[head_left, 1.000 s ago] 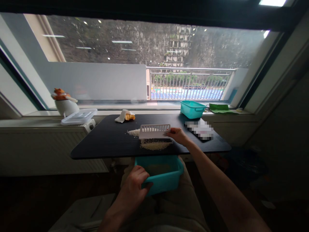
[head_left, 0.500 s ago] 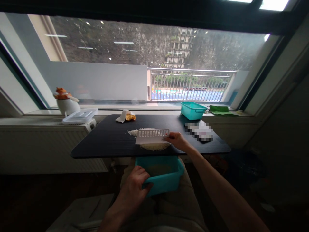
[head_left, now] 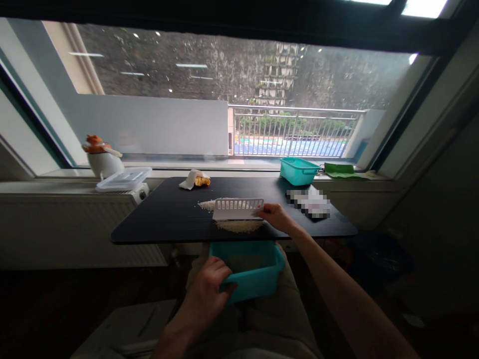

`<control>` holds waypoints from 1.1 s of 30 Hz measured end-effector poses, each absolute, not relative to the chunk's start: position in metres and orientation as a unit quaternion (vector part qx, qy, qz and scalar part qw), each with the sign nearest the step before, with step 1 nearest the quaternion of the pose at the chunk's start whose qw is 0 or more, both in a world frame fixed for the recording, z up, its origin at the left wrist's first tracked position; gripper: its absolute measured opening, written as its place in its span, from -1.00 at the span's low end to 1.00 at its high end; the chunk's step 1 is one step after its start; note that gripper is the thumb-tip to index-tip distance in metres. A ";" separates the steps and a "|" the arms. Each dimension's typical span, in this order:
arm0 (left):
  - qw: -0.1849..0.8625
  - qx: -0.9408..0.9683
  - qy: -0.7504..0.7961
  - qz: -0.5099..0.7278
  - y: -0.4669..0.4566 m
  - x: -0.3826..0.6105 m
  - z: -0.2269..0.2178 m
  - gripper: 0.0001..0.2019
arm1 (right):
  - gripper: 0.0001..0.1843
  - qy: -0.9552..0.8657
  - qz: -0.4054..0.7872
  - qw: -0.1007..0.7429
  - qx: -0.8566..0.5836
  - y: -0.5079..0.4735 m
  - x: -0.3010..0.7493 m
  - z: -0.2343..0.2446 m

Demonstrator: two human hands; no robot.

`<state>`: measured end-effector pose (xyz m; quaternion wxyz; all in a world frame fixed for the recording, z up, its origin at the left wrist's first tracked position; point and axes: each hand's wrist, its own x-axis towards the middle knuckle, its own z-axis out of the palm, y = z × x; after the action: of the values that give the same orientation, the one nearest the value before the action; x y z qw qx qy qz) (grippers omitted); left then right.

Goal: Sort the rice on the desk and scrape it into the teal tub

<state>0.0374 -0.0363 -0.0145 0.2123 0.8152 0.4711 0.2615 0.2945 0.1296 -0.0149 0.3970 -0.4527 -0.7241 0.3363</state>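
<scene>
My right hand [head_left: 276, 217] pinches the right end of a white plastic scraper [head_left: 235, 211] with a row of slots along its top. The scraper stands on edge on the dark table [head_left: 157, 219], among white grains that look like rice [head_left: 239, 227]. Some grains lie in front of it, and others show behind its left end. My left hand [head_left: 215, 279] is closed on the left rim of a turquoise plastic basin [head_left: 254, 286]. That basin rests on my lap, just below the table's front edge, and a layer of grains shows dimly inside.
A second turquoise basin [head_left: 298, 172] stands at the back right of the table, behind a pixelated flat item [head_left: 310, 202]. Crumpled tissue [head_left: 191, 178] lies beside an orange-yellow piece [head_left: 202, 181] at the back left. A clear plastic lid [head_left: 125, 179] rests on the radiator side.
The scraper has shifted very slightly right and away from me, standing a little straighter. My left hand and the basin on my lap have stayed put.
</scene>
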 end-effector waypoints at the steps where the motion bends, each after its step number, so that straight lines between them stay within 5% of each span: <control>1: 0.212 0.816 0.470 0.262 -0.036 0.037 -0.015 -0.83 | -0.62 -0.727 0.337 0.393 -0.451 0.128 0.294 -0.015; 33: 0.220 0.819 0.462 0.259 -0.037 0.043 -0.012 -0.85 | -0.63 -0.724 0.349 0.379 -0.458 0.113 0.316 -0.013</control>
<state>0.0427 -0.0374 -0.0120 0.2198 0.8194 0.4618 0.2588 0.3159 0.1127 -0.0131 0.3794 -0.4581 -0.7241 0.3491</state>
